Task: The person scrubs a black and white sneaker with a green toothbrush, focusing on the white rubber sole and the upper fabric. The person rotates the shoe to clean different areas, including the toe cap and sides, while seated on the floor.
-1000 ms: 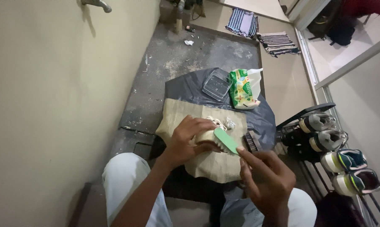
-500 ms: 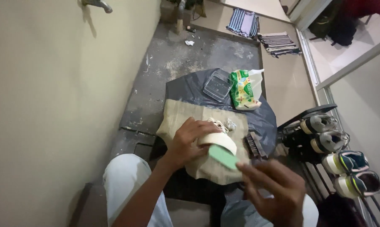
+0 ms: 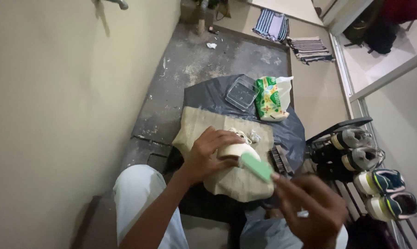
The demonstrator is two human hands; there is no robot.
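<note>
Nearer now, the right hand [image 3: 310,210] pinches the green brush [image 3: 257,167] against the shoe [image 3: 238,150]; left hand [image 3: 210,152] fingers grip the shoe.

A black plastic sheet [image 3: 208,94] is spread on the grey concrete floor [image 3: 194,60], and a beige woven burlap cloth [image 3: 204,124] is laid over its near part. A pale cream shoe [image 3: 238,150] is held above the cloth by the left hand [image 3: 208,154]; a green rectangular brush [image 3: 257,167] is held just right of it by the right hand [image 3: 310,212]. A clear plastic container [image 3: 241,92] and a green printed packet [image 3: 268,99] are set behind on the sheet. A dark shoe rack [image 3: 337,127] with sneakers is placed to the right.
</note>
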